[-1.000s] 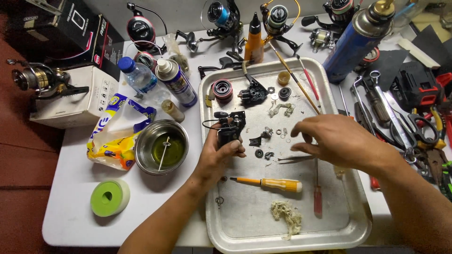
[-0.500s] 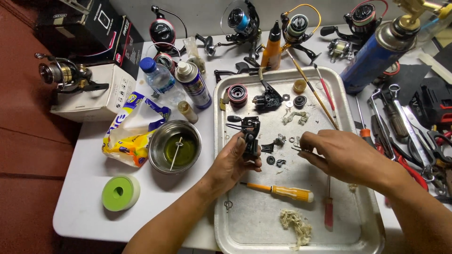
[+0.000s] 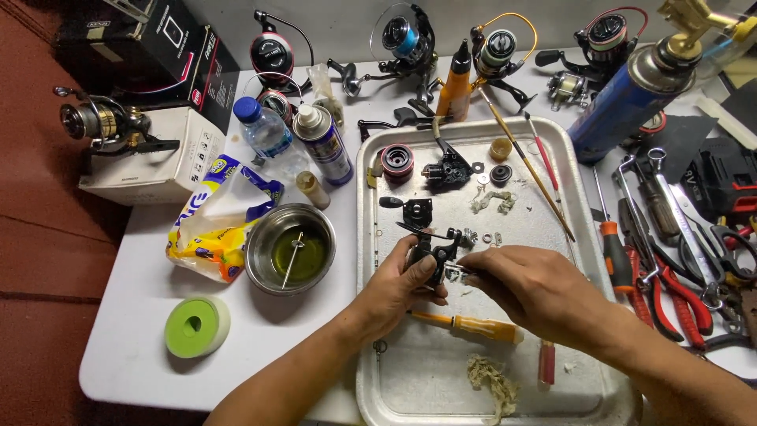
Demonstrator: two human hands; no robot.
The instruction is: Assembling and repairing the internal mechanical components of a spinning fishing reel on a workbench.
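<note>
Head view.
— Our left hand [image 3: 398,284] clamps the reel body [image 3: 430,248] over the tray [image 3: 441,379]; right hand [image 3: 532,288] pinches a small part beside that grip.
— Rigid, probably oily; we'd hold its flanks.

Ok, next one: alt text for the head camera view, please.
Over a metal tray on a white table, the left hand holds a black fishing-reel body while the right hand works at its side. A yellow-handled screwdriver lies under the hands; a steel bowl of oil, fishing reels and hand tools surround the tray.
</note>
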